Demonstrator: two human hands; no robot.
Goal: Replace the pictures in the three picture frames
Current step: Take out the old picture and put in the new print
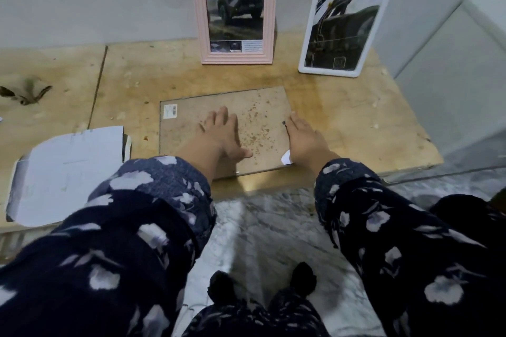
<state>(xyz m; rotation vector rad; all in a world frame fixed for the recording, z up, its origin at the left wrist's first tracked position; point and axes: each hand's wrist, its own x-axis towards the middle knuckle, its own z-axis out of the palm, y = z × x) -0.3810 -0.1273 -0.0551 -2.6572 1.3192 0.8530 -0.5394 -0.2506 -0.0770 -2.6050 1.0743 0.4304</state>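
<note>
Worn tan surface (342,123) fills the middle of the frame, backed by a grey wall, with marble floor below it. We count three picture frames. Two stand upright against the wall at the top: a pink arched frame (235,11) at top centre and a white rectangular frame (346,24) to its right, each showing a vehicle photo. The third frame (189,123) lies face down in the centre, brown backing up, its long axis running left to right across the picture. Our left hand (221,134) rests flat on the middle of that backing, fingers straight and spread, gripping nothing. Our right hand (304,139) lies on the frame's right short edge, fingers extended beside a small dark clip (284,123); it too looks relaxed rather than clenched. We judge the right hand is the nearer one to that clip, so the next move likely turns on working the right edge while the left pins the backing. One white sheet (71,169) lies at the left, and a white scrap (286,157) peeks out by the right wrist.
</note>
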